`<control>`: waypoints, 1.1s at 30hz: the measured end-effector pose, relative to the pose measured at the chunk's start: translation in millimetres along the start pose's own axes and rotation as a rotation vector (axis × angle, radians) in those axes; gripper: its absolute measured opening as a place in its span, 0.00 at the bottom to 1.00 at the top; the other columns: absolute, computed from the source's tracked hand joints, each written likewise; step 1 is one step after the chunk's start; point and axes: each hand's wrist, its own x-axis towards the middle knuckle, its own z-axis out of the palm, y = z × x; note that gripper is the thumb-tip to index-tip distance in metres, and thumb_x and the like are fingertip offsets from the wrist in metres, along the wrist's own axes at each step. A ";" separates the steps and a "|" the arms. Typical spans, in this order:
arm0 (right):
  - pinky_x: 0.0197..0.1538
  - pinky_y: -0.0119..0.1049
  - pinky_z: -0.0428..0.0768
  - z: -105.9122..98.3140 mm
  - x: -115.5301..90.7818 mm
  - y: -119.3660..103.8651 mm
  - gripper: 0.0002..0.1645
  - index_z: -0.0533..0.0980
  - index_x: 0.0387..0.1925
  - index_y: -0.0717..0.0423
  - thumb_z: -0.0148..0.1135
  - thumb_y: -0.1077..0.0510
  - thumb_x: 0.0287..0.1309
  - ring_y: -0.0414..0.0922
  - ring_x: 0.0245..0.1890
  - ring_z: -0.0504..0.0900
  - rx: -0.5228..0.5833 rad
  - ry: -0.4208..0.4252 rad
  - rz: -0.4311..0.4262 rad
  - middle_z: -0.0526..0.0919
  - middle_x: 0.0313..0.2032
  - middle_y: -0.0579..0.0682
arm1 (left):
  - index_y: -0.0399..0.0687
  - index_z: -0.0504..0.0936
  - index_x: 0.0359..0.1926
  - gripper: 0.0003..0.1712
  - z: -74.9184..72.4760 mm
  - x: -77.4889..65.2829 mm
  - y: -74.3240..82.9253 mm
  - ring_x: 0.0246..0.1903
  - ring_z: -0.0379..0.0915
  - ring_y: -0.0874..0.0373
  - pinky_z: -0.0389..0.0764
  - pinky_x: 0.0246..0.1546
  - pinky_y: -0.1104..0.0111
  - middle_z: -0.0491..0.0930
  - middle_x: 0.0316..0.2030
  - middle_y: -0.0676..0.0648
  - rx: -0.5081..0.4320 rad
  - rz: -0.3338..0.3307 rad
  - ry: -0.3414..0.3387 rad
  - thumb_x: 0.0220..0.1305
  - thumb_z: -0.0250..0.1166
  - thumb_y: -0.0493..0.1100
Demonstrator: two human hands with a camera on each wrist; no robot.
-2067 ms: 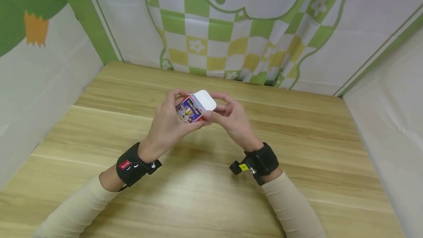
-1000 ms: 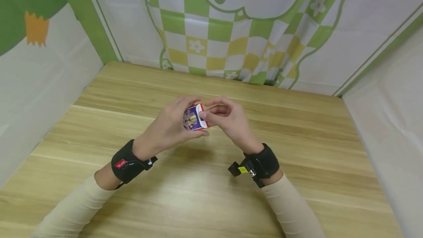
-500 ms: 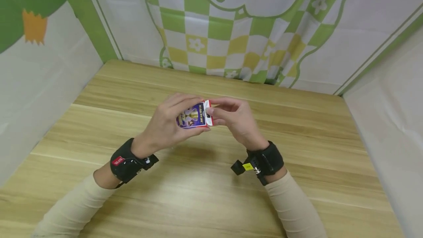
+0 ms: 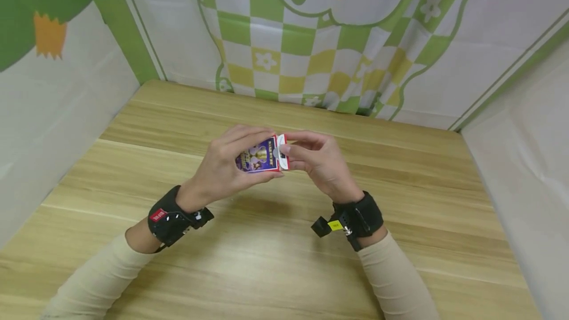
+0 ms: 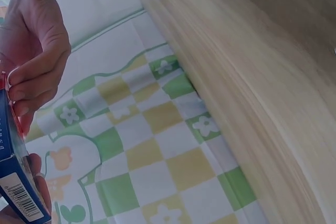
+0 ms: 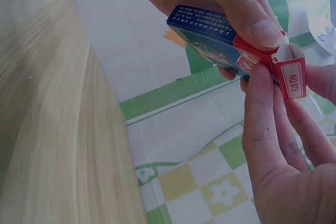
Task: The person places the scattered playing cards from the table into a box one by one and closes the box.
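Note:
My left hand (image 4: 222, 159) grips a small blue and red playing card box (image 4: 260, 156) with a golden trophy on its face, holding it above the table. Its end flap (image 4: 283, 158) faces right, tilted partway over the opening. At that flap, my right hand (image 4: 317, 162) pinches with thumb and fingers. The right wrist view shows the red flap (image 6: 293, 80) marked NO.975 standing off the box end, a small gap behind it. A barcode label (image 5: 21, 198) shows on the box's other end in the left wrist view.
The wood-grain table (image 4: 266, 260) lies under both hands. Behind it hangs a green and yellow checked curtain (image 4: 298, 38), with pale cloth walls at both sides. Black camera straps (image 4: 171, 216) sit on both wrists.
The white flap, raised wide two seconds ago, has folded down toward the box opening. The box has turned so its end points right. Over the last half second the hands have hardly moved.

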 end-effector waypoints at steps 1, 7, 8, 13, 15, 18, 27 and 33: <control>0.44 0.36 0.89 -0.3 0.3 0.1 0.17 0.84 0.55 0.61 0.62 0.71 0.67 0.44 0.40 0.90 0.006 -0.003 0.003 0.91 0.41 0.50 | 0.39 0.86 0.59 0.42 0.1 0.1 0.0 0.51 0.82 0.47 0.82 0.48 0.68 0.87 0.55 0.39 0.007 0.005 0.001 0.39 0.89 0.43; 0.45 0.36 0.89 -1.3 1.3 -0.8 0.17 0.87 0.50 0.54 0.61 0.71 0.68 0.45 0.42 0.89 0.052 -0.027 0.006 0.90 0.42 0.51 | 0.38 0.86 0.59 0.42 0.7 1.8 -0.1 0.52 0.83 0.46 0.85 0.48 0.63 0.87 0.56 0.39 0.032 0.023 0.000 0.39 0.89 0.43; 0.45 0.36 0.89 -1.5 1.3 -1.0 0.17 0.87 0.49 0.53 0.61 0.71 0.68 0.45 0.42 0.89 0.057 -0.030 0.005 0.90 0.42 0.50 | 0.38 0.86 0.59 0.42 0.8 2.4 0.0 0.52 0.82 0.47 0.85 0.48 0.64 0.87 0.56 0.39 0.028 0.022 0.000 0.39 0.89 0.43; 0.45 0.36 0.89 -3.3 1.5 -0.8 0.18 0.88 0.48 0.50 0.61 0.71 0.68 0.45 0.41 0.89 0.048 -0.035 -0.010 0.89 0.41 0.50 | 0.38 0.85 0.59 0.42 1.6 5.4 -0.8 0.51 0.82 0.47 0.84 0.48 0.64 0.87 0.56 0.39 0.033 0.044 -0.010 0.40 0.89 0.43; 0.45 0.36 0.89 -2.7 0.9 -1.1 0.17 0.87 0.50 0.54 0.62 0.71 0.67 0.45 0.41 0.89 0.014 -0.027 -0.020 0.89 0.40 0.50 | 0.38 0.85 0.60 0.42 2.3 6.3 -1.2 0.51 0.82 0.47 0.85 0.47 0.61 0.86 0.56 0.39 0.041 0.058 -0.013 0.40 0.89 0.42; 0.45 0.37 0.89 -1.5 -0.2 -0.9 0.18 0.83 0.54 0.58 0.65 0.70 0.65 0.44 0.38 0.88 -0.045 -0.025 -0.018 0.87 0.37 0.50 | 0.38 0.85 0.60 0.42 3.7 6.6 -1.1 0.52 0.82 0.46 0.85 0.48 0.58 0.86 0.55 0.39 0.036 0.069 -0.021 0.40 0.89 0.42; 0.42 0.36 0.88 -0.5 1.9 5.9 0.11 0.80 0.49 0.54 0.68 0.66 0.67 0.42 0.38 0.87 0.057 -0.135 0.147 0.88 0.36 0.47 | 0.36 0.86 0.58 0.40 7.7 2.7 3.3 0.51 0.81 0.47 0.82 0.50 0.69 0.87 0.53 0.39 -0.048 0.084 -0.008 0.42 0.88 0.44; 0.50 0.34 0.87 1.2 3.0 22.2 0.44 0.73 0.60 0.53 0.84 0.39 0.48 0.42 0.48 0.85 0.156 -0.421 0.171 0.84 0.50 0.48 | 0.33 0.85 0.56 0.38 13.5 -1.9 10.1 0.50 0.82 0.47 0.79 0.56 0.72 0.87 0.52 0.36 -0.201 0.146 0.056 0.46 0.87 0.45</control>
